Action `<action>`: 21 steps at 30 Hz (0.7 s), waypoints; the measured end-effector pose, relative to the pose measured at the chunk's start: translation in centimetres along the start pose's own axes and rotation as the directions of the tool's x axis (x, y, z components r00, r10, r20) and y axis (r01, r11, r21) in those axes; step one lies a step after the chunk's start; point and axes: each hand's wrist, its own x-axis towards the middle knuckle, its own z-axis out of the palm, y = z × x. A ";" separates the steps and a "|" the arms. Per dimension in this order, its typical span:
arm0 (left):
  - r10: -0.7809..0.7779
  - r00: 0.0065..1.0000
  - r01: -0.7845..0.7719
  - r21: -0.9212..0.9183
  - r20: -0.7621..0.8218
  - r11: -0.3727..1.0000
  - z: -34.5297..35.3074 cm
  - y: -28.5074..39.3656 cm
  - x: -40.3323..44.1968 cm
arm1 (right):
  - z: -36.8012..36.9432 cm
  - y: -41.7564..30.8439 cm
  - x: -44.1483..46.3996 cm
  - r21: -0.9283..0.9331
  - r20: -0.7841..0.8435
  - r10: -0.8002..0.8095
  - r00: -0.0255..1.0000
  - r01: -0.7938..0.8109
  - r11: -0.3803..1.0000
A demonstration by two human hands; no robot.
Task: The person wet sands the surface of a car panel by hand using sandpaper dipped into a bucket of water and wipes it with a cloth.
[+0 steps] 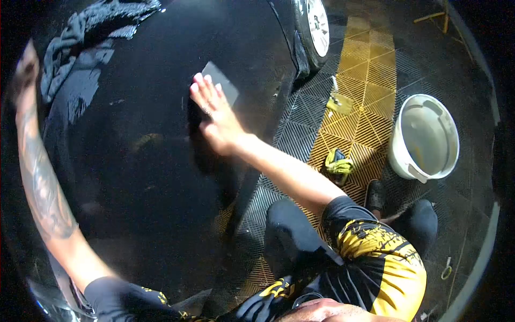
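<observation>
My right hand (214, 118) lies on the dark car panel (150, 188), its fingers pressed over a flat grey rectangular piece (222, 83) that sticks out past the fingertips. My left hand (27, 72) is at the far left edge, blurred and dark, beside a crumpled dark wet cloth (80, 32); its fingers cannot be made out. A wet, whitish smear (80, 99) shows on the panel below the cloth.
A car wheel (317, 27) stands at the top. On the tiled floor (370, 86) are a whitish bucket (396, 145) at the right, a yellow-green cloth bundle (339, 162) and a small yellowish item (340, 104). My knees are close to the car.
</observation>
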 end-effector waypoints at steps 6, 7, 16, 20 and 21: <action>-0.028 0.888 -0.123 0.294 0.460 0.948 -12.6 -9.1 -6.2 | -4.7 13.8 5.0 0.264 -0.427 0.384 0.819 -0.293 0.919; -0.054 0.865 -0.136 0.338 0.498 0.931 -14.0 -12.6 -8.2 | -4.5 11.4 4.4 0.184 -0.388 0.381 0.839 -0.334 0.924; -0.330 0.785 0.048 0.479 0.524 0.877 -17.1 -12.9 -11.0 | -6.3 14.3 3.2 0.052 -0.489 0.374 0.788 -0.401 0.914; -0.304 0.784 0.044 0.440 0.541 0.897 -17.7 -13.3 -10.7 | -2.7 5.4 0.5 -0.213 -0.142 0.391 0.909 -0.414 0.885; -0.313 0.776 0.061 0.429 0.547 0.901 -17.8 -13.0 -10.5 | -0.6 3.9 -2.8 0.020 -0.181 0.162 0.970 -0.161 0.987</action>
